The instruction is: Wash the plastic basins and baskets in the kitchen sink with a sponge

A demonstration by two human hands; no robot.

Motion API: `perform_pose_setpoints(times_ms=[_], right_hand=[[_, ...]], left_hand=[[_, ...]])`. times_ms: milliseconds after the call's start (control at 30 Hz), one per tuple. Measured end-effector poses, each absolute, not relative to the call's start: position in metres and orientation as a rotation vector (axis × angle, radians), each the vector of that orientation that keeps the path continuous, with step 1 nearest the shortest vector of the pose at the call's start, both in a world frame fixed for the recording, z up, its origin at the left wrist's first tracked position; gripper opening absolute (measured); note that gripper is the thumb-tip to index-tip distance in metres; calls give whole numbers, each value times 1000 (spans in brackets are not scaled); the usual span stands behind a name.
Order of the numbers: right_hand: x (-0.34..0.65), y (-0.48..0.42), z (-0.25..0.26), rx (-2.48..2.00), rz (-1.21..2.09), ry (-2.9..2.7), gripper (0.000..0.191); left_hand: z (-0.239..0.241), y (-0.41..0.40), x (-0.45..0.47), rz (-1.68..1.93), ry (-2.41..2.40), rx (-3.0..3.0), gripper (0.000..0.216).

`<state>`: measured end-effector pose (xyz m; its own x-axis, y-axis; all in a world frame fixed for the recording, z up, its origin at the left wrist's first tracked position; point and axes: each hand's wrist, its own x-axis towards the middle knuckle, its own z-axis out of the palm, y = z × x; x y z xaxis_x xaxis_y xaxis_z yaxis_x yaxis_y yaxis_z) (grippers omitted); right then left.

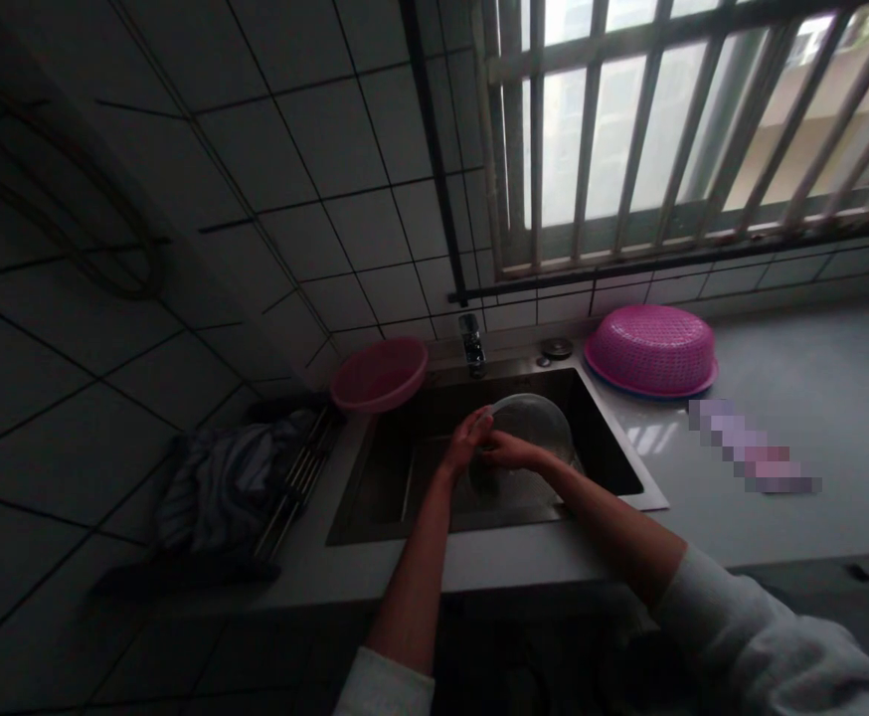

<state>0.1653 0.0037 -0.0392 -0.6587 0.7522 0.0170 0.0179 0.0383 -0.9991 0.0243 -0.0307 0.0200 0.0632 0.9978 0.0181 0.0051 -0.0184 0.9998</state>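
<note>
Both my hands are over the dark steel sink (375, 497). My left hand (467, 440) grips the rim of a clear glass bowl (539, 423) held tilted on edge in the sink. My right hand (510, 452) is closed against the lower part of the same bowl, fingers pressed to it. Whether it holds anything else is hidden in the dim light. The tap (471, 345) stands just behind the bowl.
A pink basin (379, 374) leans at the sink's back left corner. A pink colander (652, 348) lies upside down on the white counter (814, 398) to the right. Crumpled cloth (218, 482) lies on a rack at the left. A barred window is above.
</note>
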Motion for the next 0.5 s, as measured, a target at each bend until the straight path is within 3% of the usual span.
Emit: perform_pose_setpoints(times_ms=[233,500], right_hand=[[192,28,-14,-940,1239,-1178,33],[172,-3,-18,-705,1769,-1636,38]], left_hand=[[22,-31,29,1207,1131,1196,62],[18,-31,23,1221,1264,1151,55]])
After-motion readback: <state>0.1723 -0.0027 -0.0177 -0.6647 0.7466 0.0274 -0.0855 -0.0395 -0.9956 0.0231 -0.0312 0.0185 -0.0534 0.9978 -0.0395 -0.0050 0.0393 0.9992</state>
